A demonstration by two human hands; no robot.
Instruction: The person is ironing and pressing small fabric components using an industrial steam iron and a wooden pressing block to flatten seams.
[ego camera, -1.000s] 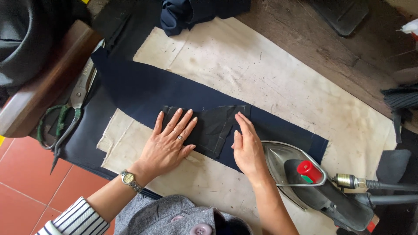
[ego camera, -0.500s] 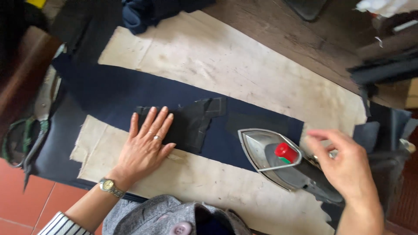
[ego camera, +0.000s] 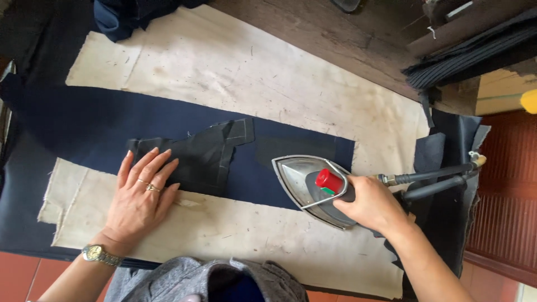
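Layout relative to the long fabric strip, which lies across a pressing cloth spread on the table. On the strip, near its middle, lies a small cut piece. The left hand rests flat at the strip's near edge, fingers on the small piece's left end. The iron stands at the strip's right end, on its near edge, gripped from the right by the right hand. Folded cloth lies well beyond the strip's right end.
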